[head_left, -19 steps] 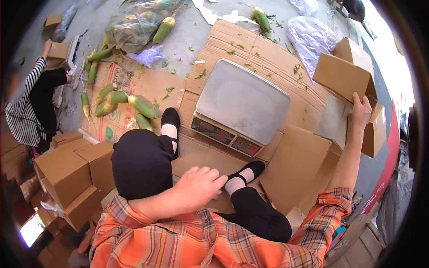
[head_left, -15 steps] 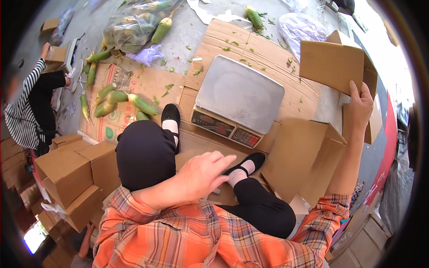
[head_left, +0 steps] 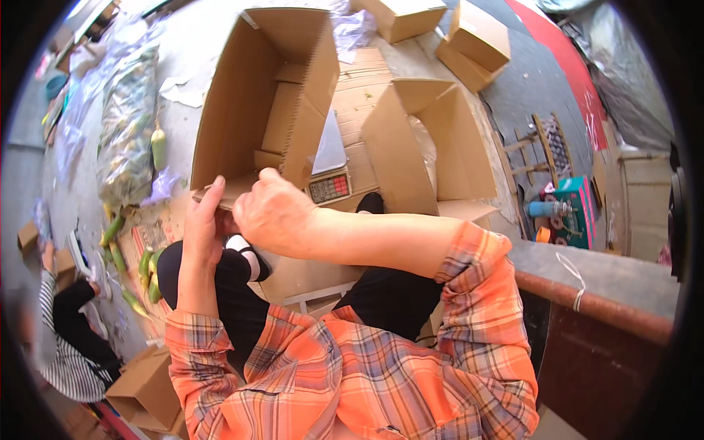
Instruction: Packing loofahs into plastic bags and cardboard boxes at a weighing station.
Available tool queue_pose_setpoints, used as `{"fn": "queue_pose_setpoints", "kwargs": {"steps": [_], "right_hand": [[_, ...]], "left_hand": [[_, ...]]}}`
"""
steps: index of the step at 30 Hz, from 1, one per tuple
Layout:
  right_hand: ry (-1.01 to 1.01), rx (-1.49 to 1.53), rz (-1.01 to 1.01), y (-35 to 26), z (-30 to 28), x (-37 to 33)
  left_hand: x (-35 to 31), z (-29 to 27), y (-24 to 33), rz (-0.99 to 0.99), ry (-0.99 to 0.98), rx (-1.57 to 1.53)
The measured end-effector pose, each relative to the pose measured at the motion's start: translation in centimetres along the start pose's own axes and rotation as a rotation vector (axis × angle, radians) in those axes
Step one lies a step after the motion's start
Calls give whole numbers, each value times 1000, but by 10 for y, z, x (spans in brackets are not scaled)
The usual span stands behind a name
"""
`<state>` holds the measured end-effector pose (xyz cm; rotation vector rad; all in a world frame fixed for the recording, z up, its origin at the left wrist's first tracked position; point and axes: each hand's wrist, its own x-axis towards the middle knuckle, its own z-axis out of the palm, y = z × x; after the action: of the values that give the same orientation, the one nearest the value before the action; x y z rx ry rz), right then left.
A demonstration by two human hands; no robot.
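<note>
Clamped on open carton (head_left: 238, 103) with left hand (head_left: 201, 227), curled there with right hand (head_left: 275, 218), can't tell if pinching! Looks light, stiff; best taken by near edge.

One bare left hand (head_left: 202, 224) and one bare right hand (head_left: 273, 218) are counted, with one tall open brown cardboard box (head_left: 238, 110) held in them. Right of the hands, one second open cardboard box (head_left: 460, 158), one wooden stool (head_left: 552, 147) and one blue cylindrical bottle (head_left: 544, 209) are seen; just beyond, one steel-topped scale (head_left: 330, 188).
</note>
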<state>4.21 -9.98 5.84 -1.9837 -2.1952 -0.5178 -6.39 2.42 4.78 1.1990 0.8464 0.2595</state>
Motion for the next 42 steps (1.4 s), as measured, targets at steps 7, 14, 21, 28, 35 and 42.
{"fn": "queue_pose_setpoints", "kwargs": {"steps": [7,14,21,28,35,42], "right_hand": [[228,423,80,41,-43,-35],[174,411,1088,194,-11,-198],[-572,102,1262,212,113,-288],[-744,-123,1069,219,195,-298],[-672,-9,1354,237,220,-343],[-647,101,1484,228,151,-298]], "left_hand": [[34,-13,8,96,82,-21],[84,-34,25,32,56,267],[129,-46,22,-83,112,476],[139,-32,16,-154,150,537],[162,-45,0,29,188,756],[154,-55,15,486,533,1110]]}}
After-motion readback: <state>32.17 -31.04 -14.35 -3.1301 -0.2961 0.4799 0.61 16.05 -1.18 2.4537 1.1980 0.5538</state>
